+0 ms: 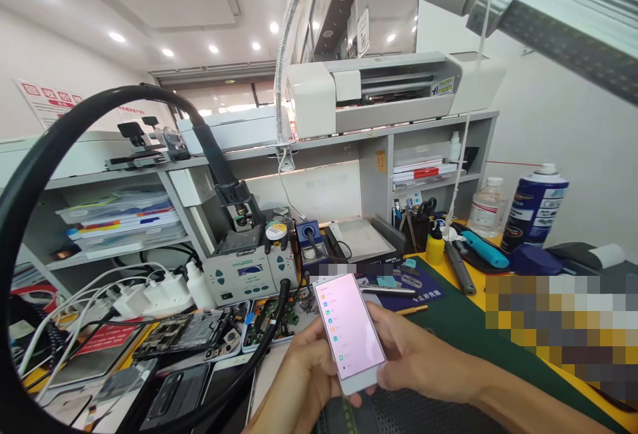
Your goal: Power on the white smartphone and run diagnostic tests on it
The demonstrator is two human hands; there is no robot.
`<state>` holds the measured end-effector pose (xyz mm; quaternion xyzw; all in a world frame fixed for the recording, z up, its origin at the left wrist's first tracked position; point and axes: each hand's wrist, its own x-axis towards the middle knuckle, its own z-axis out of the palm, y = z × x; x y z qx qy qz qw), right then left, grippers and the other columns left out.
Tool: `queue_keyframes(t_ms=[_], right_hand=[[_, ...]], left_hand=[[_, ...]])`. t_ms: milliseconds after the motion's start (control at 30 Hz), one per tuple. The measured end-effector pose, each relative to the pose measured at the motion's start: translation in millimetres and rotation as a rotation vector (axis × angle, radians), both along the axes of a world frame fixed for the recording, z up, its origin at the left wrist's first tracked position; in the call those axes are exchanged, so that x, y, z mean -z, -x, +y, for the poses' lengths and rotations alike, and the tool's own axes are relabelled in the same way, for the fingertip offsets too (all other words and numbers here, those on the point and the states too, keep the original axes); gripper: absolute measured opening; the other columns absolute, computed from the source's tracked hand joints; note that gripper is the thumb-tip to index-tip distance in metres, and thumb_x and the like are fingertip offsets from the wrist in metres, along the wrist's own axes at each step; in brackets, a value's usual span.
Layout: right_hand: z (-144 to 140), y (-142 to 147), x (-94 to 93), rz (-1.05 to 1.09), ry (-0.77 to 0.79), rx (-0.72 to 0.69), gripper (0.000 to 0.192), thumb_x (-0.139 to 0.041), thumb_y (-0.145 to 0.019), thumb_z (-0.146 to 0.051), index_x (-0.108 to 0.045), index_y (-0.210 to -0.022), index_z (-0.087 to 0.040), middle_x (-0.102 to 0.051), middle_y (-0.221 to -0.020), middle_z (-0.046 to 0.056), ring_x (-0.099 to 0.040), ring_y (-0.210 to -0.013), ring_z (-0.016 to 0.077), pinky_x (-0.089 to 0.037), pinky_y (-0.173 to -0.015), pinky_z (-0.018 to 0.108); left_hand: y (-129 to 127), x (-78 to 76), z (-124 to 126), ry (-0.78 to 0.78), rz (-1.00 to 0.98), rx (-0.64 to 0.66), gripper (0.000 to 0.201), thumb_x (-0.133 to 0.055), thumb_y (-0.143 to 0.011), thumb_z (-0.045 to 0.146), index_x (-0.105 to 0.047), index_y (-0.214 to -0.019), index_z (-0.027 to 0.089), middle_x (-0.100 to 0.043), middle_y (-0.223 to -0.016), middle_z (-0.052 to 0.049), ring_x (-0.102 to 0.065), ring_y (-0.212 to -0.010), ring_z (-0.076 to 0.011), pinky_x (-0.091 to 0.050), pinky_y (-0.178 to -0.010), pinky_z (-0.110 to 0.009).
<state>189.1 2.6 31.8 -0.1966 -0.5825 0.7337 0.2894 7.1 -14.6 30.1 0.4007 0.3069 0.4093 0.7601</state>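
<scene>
A white smartphone (351, 334) is held up between both hands, its lit screen showing a pinkish page with a column of small coloured icons. My left hand (314, 361) wraps the phone's left side and lower back, with fingertips showing under its bottom edge. On the other side, my right hand (409, 347) grips the right edge, the thumb at the lower right corner. Beneath the phone lies a dark textured mat (413, 414). The phone's back is hidden.
A soldering station (249, 274) stands behind, with a thick black hose (100, 98) arching at the left. Disassembled phones (184, 331) and a white power strip (154, 294) crowd the left. A blue spray can (535, 208), clear bottle (488, 208) and yellow bottle (435, 248) stand right.
</scene>
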Motion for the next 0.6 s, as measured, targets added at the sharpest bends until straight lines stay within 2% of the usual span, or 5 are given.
queue_keyframes(t_ms=[333,500,600], right_hand=[[3.2,0.5,5.6,-0.005,-0.026,0.013,0.077,-0.061,-0.069,-0.002,-0.036,-0.138,-0.023,-0.067,-0.108,0.007,-0.068,-0.082,0.0229,-0.048,-0.071,0.034],[2.7,0.0,3.5,-0.007,0.012,0.018,0.079,-0.06,-0.065,0.0,-0.038,-0.137,-0.022,-0.068,-0.104,0.006,-0.067,-0.078,0.0193,-0.045,-0.067,0.029],[2.9,0.3,2.0,-0.028,0.033,0.038,0.079,-0.059,-0.062,0.001,-0.04,-0.136,-0.021,-0.069,-0.103,0.006,-0.066,-0.076,0.0192,-0.045,-0.065,0.029]], left_hand=[[-5.1,1.9,-2.1,0.024,0.009,-0.077,0.059,-0.041,-0.061,0.012,-0.056,-0.117,0.011,-0.068,-0.071,-0.009,-0.063,-0.056,-0.0227,-0.043,-0.05,-0.031],[-5.2,1.2,-2.5,0.025,0.018,-0.091,0.055,-0.042,-0.061,0.012,-0.059,-0.113,0.009,-0.067,-0.07,-0.008,-0.063,-0.056,-0.022,-0.044,-0.05,-0.03],[-4.9,1.0,-2.8,0.029,0.034,-0.097,0.058,-0.041,-0.061,0.012,-0.057,-0.116,0.009,-0.069,-0.073,-0.01,-0.063,-0.057,-0.0226,-0.044,-0.051,-0.031]])
